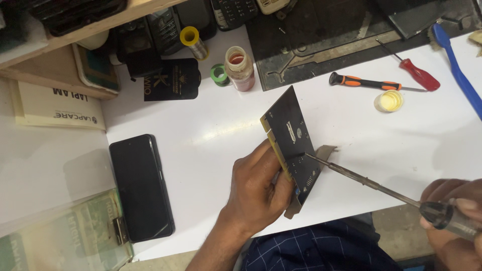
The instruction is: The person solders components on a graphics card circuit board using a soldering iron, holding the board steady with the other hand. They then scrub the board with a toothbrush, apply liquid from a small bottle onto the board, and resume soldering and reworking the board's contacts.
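Observation:
My left hand (258, 188) grips a dark circuit board (291, 135) with a yellow edge and a metal bracket, holding it tilted up above the white table (211, 150). My right hand (454, 213), at the lower right, holds a long tool (361, 180) with a clear handle and a thin metal shaft. The shaft's tip touches the board's dark face near its middle. My blue checked clothing shows below the table's edge.
A black phone (142, 186) lies at the left. Behind the board stand a small jar (240, 68), a solder spool (193, 42) and a green tape roll (219, 74). Two screwdrivers (371, 83), a yellow-filled tin (388, 101) and a blue brush (459, 75) lie at the right.

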A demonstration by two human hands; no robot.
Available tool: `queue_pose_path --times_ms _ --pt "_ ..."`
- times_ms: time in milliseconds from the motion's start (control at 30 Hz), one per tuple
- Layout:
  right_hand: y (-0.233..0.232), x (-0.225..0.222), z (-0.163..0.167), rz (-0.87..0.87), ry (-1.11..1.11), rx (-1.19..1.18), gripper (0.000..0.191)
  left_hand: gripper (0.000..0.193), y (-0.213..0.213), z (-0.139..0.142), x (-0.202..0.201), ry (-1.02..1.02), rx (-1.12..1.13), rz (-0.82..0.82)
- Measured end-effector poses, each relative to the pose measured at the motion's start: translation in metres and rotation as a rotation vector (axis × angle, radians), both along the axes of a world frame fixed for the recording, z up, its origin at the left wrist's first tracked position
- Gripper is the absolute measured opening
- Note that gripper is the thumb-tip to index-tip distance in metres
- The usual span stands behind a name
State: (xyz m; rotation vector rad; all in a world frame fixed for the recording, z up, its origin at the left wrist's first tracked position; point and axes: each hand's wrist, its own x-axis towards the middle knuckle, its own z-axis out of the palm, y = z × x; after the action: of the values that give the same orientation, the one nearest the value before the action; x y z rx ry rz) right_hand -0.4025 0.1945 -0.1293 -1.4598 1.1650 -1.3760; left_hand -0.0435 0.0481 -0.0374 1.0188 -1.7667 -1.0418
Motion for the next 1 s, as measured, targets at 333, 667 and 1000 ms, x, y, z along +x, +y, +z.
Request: queue_pose_path --times_ms 333,667,1000 --pt "0.003 0.006 -0.009 -0.149 0.083 -0.019 0.040 0.015 0.000 -0.002 -0.001 -0.011 -0.007 -0.004" --pt "-0.003 0.027 0.021 -0.173 0.104 0.034 0.040 0.016 0.000 -0.001 0.000 -0.014 -0.036 0.003" --pt "-0.017 0.046 0.023 -0.272 -0.174 0.078 0.020 0.019 -0.004 0.002 -0.001 -0.034 -0.006 0.035"
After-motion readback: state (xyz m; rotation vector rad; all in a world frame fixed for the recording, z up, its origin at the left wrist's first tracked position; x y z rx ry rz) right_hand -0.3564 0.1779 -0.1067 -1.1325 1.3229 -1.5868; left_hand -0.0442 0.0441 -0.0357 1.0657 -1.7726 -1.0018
